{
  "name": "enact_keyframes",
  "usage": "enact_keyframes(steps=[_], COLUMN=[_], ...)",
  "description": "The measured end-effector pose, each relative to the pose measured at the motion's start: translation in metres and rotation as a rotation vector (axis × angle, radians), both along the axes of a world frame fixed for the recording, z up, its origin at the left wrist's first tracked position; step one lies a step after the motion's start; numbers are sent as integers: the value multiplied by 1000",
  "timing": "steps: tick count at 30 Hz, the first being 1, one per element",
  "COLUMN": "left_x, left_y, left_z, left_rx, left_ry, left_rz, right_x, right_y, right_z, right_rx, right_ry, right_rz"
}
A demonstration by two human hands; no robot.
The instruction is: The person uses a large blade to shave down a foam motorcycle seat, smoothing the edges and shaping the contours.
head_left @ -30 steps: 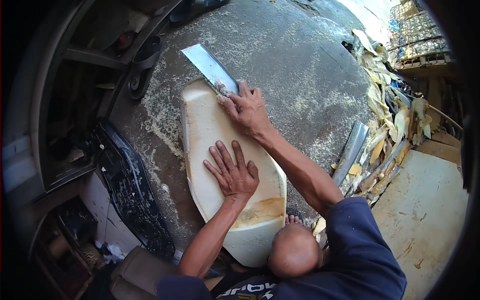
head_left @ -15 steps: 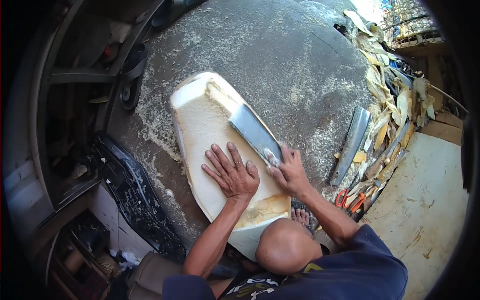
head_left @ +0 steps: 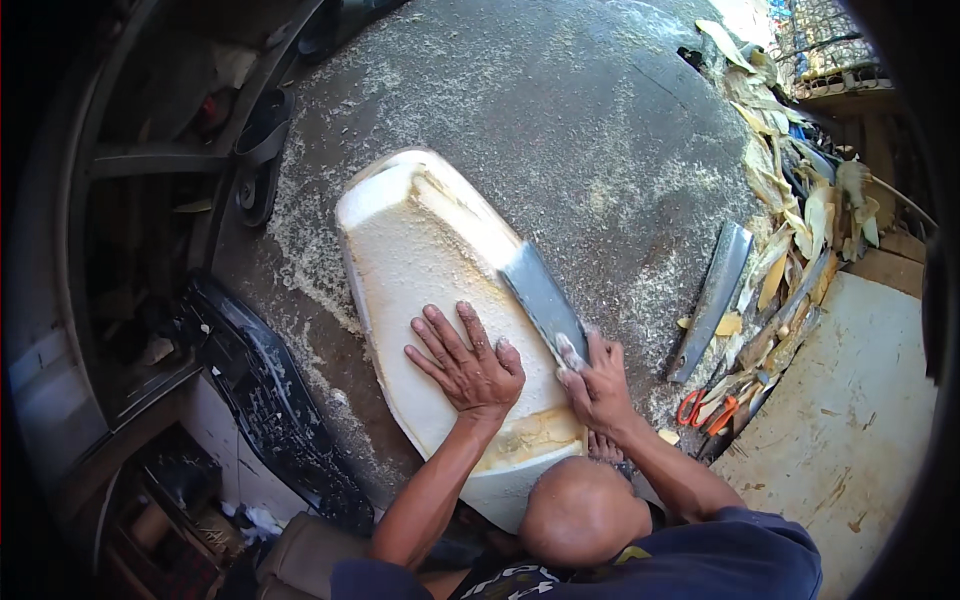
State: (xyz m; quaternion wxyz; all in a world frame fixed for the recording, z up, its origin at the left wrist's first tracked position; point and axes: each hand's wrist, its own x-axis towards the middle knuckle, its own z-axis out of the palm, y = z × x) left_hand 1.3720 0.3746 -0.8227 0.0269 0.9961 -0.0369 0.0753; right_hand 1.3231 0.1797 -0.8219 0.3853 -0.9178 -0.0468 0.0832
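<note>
A long cream foam seat pad lies slantwise on the dark, crumb-covered ground, its near end by my body. My left hand rests flat on its top, fingers spread, holding nothing. At the pad's right edge, my right hand is closed round the near end of a long, flat grey metal blade. Something white, whether a wrapping or foam dust I cannot tell, shows beside the thumb there. The blade lies tilted along the edge of the foam, pointing away from me; its underside is hidden.
A second grey metal strip lies to the right, near orange-handled scissors and a heap of foam offcuts. On the left are a black moulded shell, dark sandals and a framed cabinet. A pale board lies at right.
My right hand has drawn the metal blade nearer to me and slightly right along the foam's edge. My left hand stays pressed on nearly the same spot.
</note>
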Motion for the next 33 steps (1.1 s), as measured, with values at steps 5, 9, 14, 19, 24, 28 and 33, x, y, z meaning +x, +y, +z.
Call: enact_keyframes(steps=[5,9,14,19,24,28,33], left_x=[2,1,-1,-4,-7,-4,-2], left_y=[-6,10,-6,8,-5,-14,7], left_z=[-10,0,-3,-4,5,-19,4], left_rx=[-20,6,-11,-7,-36,-44,6], left_ry=[80,24,78,90,23,43,25], left_rz=[36,21,20,33,-3,31,40], right_x=[168,-8,146,94,30,187,-9], right_y=[60,-13,45,38,0,58,-15], right_z=[-11,-8,-1,-5,7,-11,17], right_rx=[27,-1,5,42,-19,66,58], right_ry=[-242,-8,-175,-91,-31,-186,112], right_rz=[70,117,116,125,82,116,173])
